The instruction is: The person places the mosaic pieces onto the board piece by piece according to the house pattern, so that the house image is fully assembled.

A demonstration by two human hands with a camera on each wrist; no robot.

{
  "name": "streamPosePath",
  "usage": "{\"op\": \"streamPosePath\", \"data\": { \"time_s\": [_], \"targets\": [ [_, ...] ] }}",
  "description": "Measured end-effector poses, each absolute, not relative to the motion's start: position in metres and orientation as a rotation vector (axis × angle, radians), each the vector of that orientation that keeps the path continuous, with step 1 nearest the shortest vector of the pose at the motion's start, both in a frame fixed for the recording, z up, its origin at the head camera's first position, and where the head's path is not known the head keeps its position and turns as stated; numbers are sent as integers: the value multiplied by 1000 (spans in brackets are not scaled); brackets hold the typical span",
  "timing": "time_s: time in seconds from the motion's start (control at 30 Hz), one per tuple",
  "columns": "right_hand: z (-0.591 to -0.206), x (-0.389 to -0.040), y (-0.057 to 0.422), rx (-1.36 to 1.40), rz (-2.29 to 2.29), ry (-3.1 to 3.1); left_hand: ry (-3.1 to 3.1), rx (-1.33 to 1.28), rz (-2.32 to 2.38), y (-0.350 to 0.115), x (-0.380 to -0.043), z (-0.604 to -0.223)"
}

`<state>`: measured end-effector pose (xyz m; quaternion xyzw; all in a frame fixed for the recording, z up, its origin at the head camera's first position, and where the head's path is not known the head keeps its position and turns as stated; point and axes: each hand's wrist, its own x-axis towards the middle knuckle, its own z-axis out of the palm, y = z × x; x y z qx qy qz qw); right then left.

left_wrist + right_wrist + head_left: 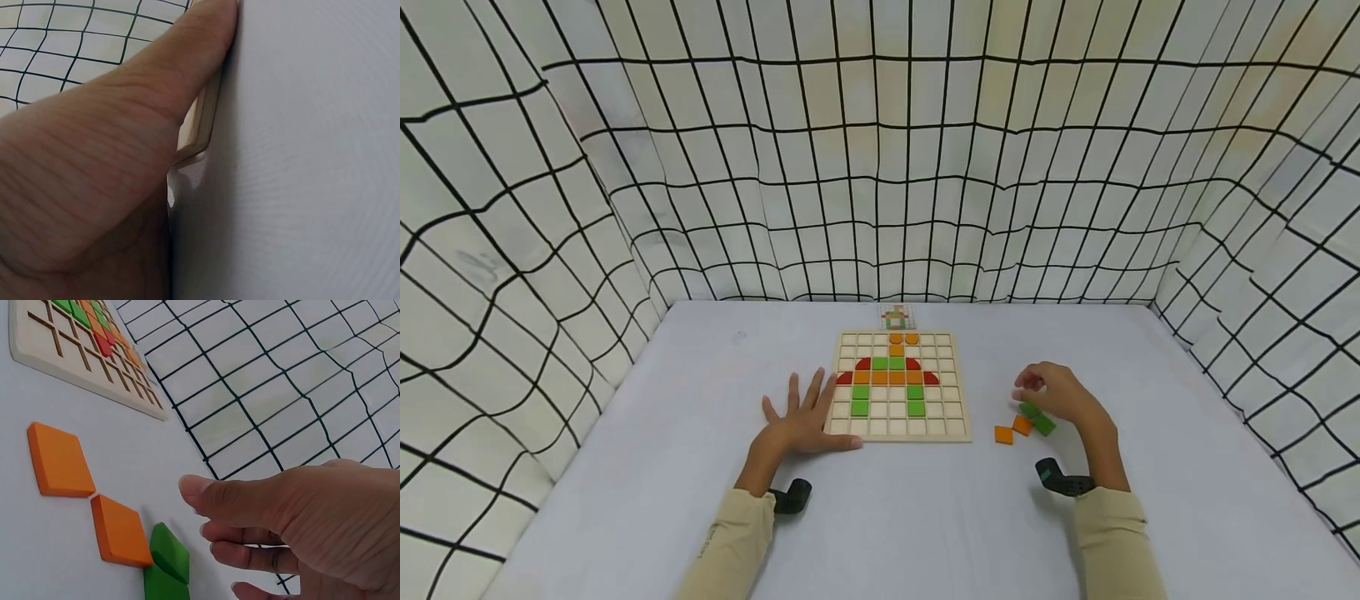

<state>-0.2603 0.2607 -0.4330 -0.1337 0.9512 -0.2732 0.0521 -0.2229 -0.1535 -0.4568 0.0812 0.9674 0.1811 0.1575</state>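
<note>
A wooden grid board [931, 428] lies in the middle of the table, with orange, green and red pieces set in several of its squares. My left hand [805, 427] is spread at its lower left corner, the thumb along the front edge and the other fingers by the left side. Right of the board, my right hand [1058, 393] hovers with loosely bent fingers and nothing visible between thumb and fingertips. Just below it are green tiles [1043, 424], touching or nearly touching one orange tile [121, 531]. A second orange tile [60, 460] lies closer to the board.
A small pattern card [897, 317] sits behind the board's far edge. Black netting [910, 179] over white walls encloses the back and sides of the white table [895, 517]. Each wrist wears a black camera mount [1063, 479].
</note>
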Motion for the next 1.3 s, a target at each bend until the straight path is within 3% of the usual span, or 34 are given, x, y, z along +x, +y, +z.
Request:
{"op": "streamPosePath", "data": {
  "time_s": [0.3,1.3],
  "targets": [
    [-436,-250,279,-327,-786,2837,2755,217,526,-155,-220,-457],
    [-455,-259,271,-371,-940,2847,2784,237,517,-154,-223,-459]
  ]
}}
